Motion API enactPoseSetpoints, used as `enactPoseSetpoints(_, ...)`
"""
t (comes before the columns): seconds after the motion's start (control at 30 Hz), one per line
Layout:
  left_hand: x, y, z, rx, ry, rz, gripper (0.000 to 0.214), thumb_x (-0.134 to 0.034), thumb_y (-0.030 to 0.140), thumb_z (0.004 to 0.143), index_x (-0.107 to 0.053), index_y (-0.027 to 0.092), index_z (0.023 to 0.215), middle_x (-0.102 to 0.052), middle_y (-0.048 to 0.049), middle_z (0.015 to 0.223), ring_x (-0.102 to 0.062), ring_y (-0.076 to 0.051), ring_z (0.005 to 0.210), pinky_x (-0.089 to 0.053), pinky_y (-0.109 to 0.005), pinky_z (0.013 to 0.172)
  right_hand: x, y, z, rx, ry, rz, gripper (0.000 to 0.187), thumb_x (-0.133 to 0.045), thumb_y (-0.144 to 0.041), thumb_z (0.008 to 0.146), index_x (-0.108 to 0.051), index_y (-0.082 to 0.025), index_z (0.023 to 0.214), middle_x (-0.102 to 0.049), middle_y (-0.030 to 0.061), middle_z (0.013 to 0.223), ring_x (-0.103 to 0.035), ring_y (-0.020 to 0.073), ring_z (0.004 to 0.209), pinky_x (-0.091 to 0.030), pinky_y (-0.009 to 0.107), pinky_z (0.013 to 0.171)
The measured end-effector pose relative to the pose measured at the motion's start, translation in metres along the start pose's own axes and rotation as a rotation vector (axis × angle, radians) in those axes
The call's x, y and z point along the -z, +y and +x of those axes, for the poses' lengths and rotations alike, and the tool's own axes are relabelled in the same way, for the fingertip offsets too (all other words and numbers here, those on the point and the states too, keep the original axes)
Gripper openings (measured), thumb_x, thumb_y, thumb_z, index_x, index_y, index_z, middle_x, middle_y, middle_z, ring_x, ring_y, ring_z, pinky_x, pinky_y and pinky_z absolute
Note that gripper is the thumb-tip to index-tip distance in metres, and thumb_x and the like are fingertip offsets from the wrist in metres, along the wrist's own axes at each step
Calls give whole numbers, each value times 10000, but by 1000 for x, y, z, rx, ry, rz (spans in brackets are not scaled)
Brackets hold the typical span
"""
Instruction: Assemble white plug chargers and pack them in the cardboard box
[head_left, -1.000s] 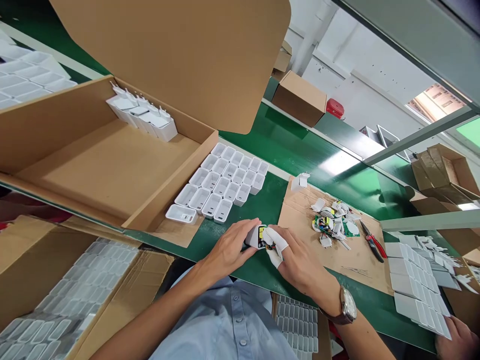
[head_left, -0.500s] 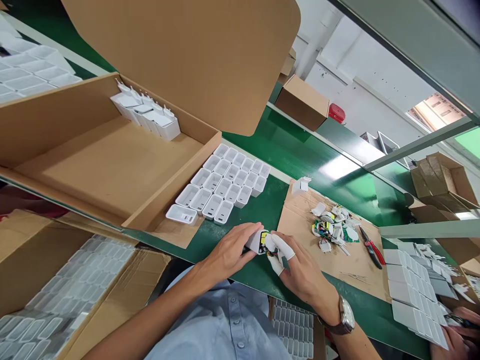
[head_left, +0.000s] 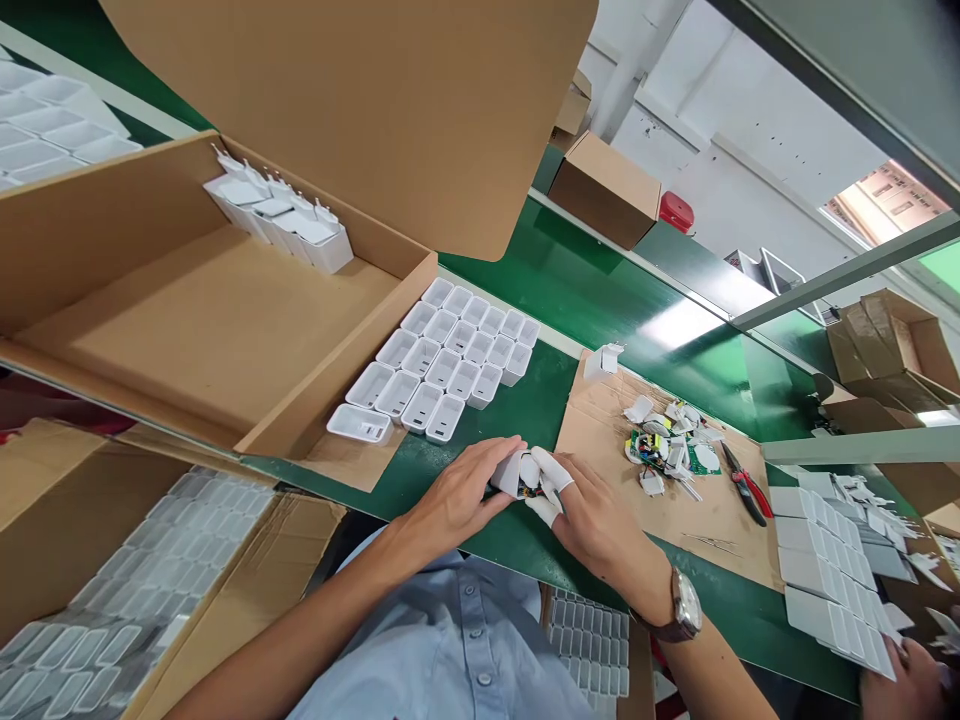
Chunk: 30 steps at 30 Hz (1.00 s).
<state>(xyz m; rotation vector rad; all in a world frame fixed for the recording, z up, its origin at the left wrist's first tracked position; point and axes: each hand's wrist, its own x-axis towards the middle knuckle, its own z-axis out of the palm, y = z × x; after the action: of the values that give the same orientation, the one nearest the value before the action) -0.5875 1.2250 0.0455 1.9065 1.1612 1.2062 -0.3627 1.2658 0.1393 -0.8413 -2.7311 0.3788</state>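
Note:
My left hand is closed around a white plastic charger housing, held over the green bench close to my body. Against its open end my right hand, with white finger cots on some fingers, pinches a circuit board. The board sits mostly inside the housing; only a white part and some small components show between the fingers. To the left stand rows of white housings, open side up. On the right, a pile of circuit boards with white parts lies on a cardboard sheet.
Red-handled pliers lie beside the boards. A large open carton holds a row of plug-topped chargers. A lone charger stands at the sheet's back edge. At lower right, a co-worker's hand touches stacked white housings.
The circuit board has gone deeper into the housing; its yellow part no longer shows. My right hand has shifted slightly left. The co-worker's hand has moved by the white stack.

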Motion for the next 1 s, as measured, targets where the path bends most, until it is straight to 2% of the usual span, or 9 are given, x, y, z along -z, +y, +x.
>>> enactPoseSetpoints(0.1,2,0,0,29,-25,-6,713,-658,224,1019,-320,282,1645,-615,-139,1538,-621,-287,1407,-545,-485,1171,-7,2,1,1,38,17,703,-577,-72,940,-362,-209,1595,-694,193,1349,-713,354,1183,-650,550,963)
enactPoseSetpoints(0.2,6,3,0,46,-116,-30,699,-596,226,1050,-271,282,1667,-593,-145,1565,-650,-278,1380,-594,-441,1115,-5,1,-2,-86,54,129,646,-654,-224,996,-390,-220,1585,-724,179,1273,-744,331,1083,-670,499,884)
enactPoseSetpoints(0.3,8,7,1,29,-168,-43,695,-516,146,1058,-235,277,1679,-604,-144,1549,-657,-253,1371,-602,-416,1105,0,4,-8,-180,111,253,465,-559,-218,1062,-508,-270,1521,-738,125,1180,-748,270,1020,-665,438,865)
enactPoseSetpoints(0.4,7,9,1,-82,-100,29,725,-529,104,1043,-239,266,1688,-552,-177,1580,-573,-285,1457,-546,-477,1171,-3,11,-15,-161,156,365,430,-489,-170,1088,-573,-315,1484,-684,119,1366,-697,245,1217,-628,439,1007)
enactPoseSetpoints(0.53,6,10,2,-234,0,110,588,-627,156,1037,-468,312,1581,-532,-165,1579,-591,-297,1427,-566,-465,1141,-19,21,-21,-75,178,414,481,-554,-174,1074,-529,-335,1527,-546,126,1582,-578,255,1424,-553,500,1150)
enactPoseSetpoints(0.67,8,10,5,-81,81,19,310,-544,215,1089,-612,228,1391,-699,-131,1354,-712,-228,1238,-606,-377,1073,-36,25,-22,18,252,318,508,-617,-183,1053,-520,-336,1527,-633,144,1435,-639,262,1323,-623,492,1043)
enactPoseSetpoints(0.77,8,10,6,-4,128,4,269,-439,158,1110,-656,221,1256,-752,-91,1214,-740,-184,1140,-617,-324,1017,-44,24,-21,50,293,250,470,-628,-171,1043,-540,-296,1487,-633,169,1427,-654,271,1293,-636,490,1012)
enactPoseSetpoints(0.83,8,10,6,14,112,24,274,-445,164,1108,-636,225,1295,-752,-91,1223,-729,-191,1168,-610,-340,1032,-48,23,-19,46,295,243,422,-617,-164,1043,-550,-260,1448,-646,182,1408,-654,279,1299,-629,499,1025)
enactPoseSetpoints(1.0,7,14,7,-21,73,42,413,-634,210,1033,-546,235,1436,-707,-130,1325,-708,-243,1210,-615,-403,1035,-57,21,-18,28,334,223,310,-593,-149,1038,-590,-235,1335,-682,181,1329,-684,283,1244,-657,470,947)
